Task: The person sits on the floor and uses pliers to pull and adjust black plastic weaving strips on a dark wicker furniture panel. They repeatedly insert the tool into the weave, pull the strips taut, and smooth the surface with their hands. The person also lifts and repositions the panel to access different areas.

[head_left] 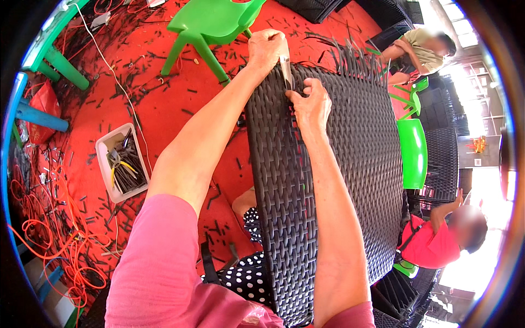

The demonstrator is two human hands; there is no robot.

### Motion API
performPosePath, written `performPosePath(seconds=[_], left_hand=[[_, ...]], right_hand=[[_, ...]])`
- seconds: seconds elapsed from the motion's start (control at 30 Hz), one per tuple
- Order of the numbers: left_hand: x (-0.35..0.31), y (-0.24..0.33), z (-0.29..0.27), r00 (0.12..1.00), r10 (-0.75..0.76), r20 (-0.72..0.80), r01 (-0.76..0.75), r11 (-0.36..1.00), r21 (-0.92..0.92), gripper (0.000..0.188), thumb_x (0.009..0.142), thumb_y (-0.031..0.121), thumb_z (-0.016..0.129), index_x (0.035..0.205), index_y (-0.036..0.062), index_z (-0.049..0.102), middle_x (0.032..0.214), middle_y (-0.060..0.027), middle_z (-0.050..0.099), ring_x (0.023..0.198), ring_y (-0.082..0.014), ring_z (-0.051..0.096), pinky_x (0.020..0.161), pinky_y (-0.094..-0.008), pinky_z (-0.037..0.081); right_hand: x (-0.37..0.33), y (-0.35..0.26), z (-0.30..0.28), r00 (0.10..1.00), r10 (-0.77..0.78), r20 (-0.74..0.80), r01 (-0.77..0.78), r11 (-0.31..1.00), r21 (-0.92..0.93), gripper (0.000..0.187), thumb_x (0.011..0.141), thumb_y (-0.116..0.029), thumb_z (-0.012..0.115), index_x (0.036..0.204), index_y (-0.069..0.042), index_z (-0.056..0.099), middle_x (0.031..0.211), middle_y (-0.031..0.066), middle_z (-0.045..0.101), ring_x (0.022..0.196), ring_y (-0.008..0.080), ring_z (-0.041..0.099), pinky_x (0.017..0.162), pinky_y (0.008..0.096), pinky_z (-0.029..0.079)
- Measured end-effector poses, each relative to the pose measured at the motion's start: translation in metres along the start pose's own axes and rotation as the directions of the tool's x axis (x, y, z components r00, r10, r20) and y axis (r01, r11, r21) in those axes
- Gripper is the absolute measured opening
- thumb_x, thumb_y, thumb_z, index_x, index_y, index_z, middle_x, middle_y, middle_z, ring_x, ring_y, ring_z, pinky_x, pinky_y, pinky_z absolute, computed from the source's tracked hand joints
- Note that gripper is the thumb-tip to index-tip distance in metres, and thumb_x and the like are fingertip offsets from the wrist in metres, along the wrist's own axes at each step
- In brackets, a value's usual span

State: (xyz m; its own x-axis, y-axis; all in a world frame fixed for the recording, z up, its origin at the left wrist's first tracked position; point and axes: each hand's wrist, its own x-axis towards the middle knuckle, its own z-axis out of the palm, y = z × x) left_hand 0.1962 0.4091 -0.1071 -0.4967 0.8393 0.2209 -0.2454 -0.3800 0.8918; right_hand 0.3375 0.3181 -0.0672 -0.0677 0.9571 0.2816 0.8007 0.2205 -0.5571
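Observation:
A black woven wicker panel stretches away in front of me, with loose strand ends sticking up along its far edge. At its far left corner my left hand is closed around a shiny, flat metal tool. The tool points down to the weave; its exact kind is not clear. Just right of the tool tip, my right hand rests on the weave with thumb and fingers curled. Whatever lies between those fingers is too small to make out.
A green plastic chair stands beyond the panel. On the red floor, strewn with black scraps, sits a white bin holding strips and yellow-handled pliers. Orange tubing tangles at left. Two people sit at right.

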Motion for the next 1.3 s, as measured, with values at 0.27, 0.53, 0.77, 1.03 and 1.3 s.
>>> performPosePath(seconds=[0.27, 0.53, 0.77, 1.03, 1.3], left_hand=[[0.002, 0.062, -0.011, 0.853, 0.515, -0.086, -0.481, 0.839, 0.253, 0.013, 0.084, 0.006, 0.057, 0.077, -0.0027, 0.063, 0.061, -0.0034, 0.056, 0.054, -0.0061, 0.047, 0.051, -0.0247, 0.04], [0.0, 0.155, -0.077, 0.974, 0.133, -0.185, -0.209, 0.843, -0.495, 0.015, 0.095, 0.01, 0.048, 0.084, 0.0029, 0.056, 0.064, -0.0057, 0.057, 0.048, -0.0197, 0.053, 0.052, -0.0353, 0.051], [-0.04, 0.091, -0.033, 0.93, -0.034, 0.367, -0.136, 0.894, 0.428, 0.032, 0.074, 0.032, 0.076, 0.092, 0.0058, 0.07, 0.079, -0.0018, 0.065, 0.074, -0.008, 0.057, 0.068, -0.0247, 0.047], [-0.058, 0.06, 0.005, 0.84, -0.184, 0.51, -0.435, 0.334, 0.836, 0.015, 0.071, 0.017, 0.064, 0.076, 0.0029, 0.067, 0.079, -0.0211, 0.064, 0.079, -0.0373, 0.065, 0.07, -0.0462, 0.054], [-0.072, 0.051, 0.017, 0.812, -0.145, 0.565, -0.524, 0.246, 0.816, 0.009, 0.072, 0.005, 0.057, 0.074, -0.0027, 0.062, 0.084, -0.0221, 0.063, 0.081, -0.0388, 0.064, 0.071, -0.0459, 0.052]], right_hand=[[0.0, 0.009, 0.011, 1.0, 0.014, 0.028, -0.015, 1.0, 0.019, 0.023, 0.077, -0.02, 0.068, 0.098, -0.01, 0.066, 0.09, 0.0105, 0.059, 0.08, 0.0304, 0.06, 0.071, 0.0418, 0.047], [-0.006, 0.018, 0.006, 1.0, -0.017, -0.002, 0.018, 0.991, 0.129, 0.028, 0.079, -0.006, 0.059, 0.107, -0.006, 0.062, 0.095, 0.0101, 0.059, 0.082, 0.0235, 0.06, 0.071, 0.0366, 0.049], [-0.019, 0.009, -0.025, 0.979, 0.123, 0.162, -0.2, 0.726, 0.658, 0.034, 0.081, 0.008, 0.044, 0.112, 0.002, 0.055, 0.1, 0.0137, 0.061, 0.083, 0.0204, 0.063, 0.076, 0.0323, 0.052], [-0.097, 0.016, -0.1, 0.968, -0.246, 0.037, 0.224, 0.927, 0.3, 0.025, 0.078, 0.001, 0.059, 0.103, -0.002, 0.059, 0.1, 0.0143, 0.061, 0.089, 0.0314, 0.059, 0.079, 0.0382, 0.048], [-0.234, 0.056, -0.217, 0.973, -0.125, 0.193, 0.174, 0.95, -0.261, 0.041, 0.069, -0.005, 0.067, 0.108, -0.003, 0.057, 0.113, 0.0117, 0.055, 0.112, 0.0309, 0.046, 0.097, 0.0455, 0.031]])
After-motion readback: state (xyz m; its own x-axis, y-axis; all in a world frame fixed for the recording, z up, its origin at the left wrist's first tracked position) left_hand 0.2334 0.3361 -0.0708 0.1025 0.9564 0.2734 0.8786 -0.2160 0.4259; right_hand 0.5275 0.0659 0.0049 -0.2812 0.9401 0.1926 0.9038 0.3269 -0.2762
